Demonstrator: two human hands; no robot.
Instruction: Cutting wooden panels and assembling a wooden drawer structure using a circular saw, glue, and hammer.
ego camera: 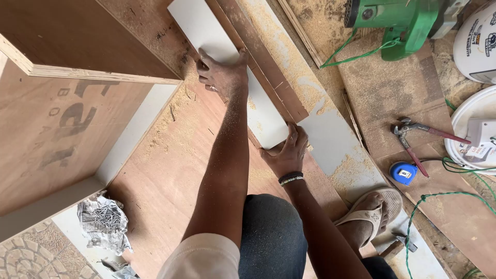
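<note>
- Lying on the sawdust-strewn plywood floor (170, 170), a long white laminate strip (258, 103) runs diagonally from the top of the view down toward the person's knee.
- The left hand (223, 74) presses flat on the strip's far part, fingers spread and curled over its left edge, palm down, not pinching anything.
- The right hand (288, 153) sits at the strip's near end, fingers bent over the corner and thumb on top, gripping the end of the board.
- A second white board (330, 139) lies just beside the strip on its right, dusted with sawdust.
- A brown wooden batten (268, 67) runs alongside the strip's right edge, touching it.
- To the left stands an open plywood cabinet (72, 103), with a crumpled newspaper of nails (102, 223) near its corner.
- Well to the right lie pincers (413, 137) with red handles and a blue tape measure (403, 172), near each other.
- A green power tool (400, 20) rests at the top right, its green cord trailing off.
- The person's sandalled foot (373, 209) rests on the second board.
</note>
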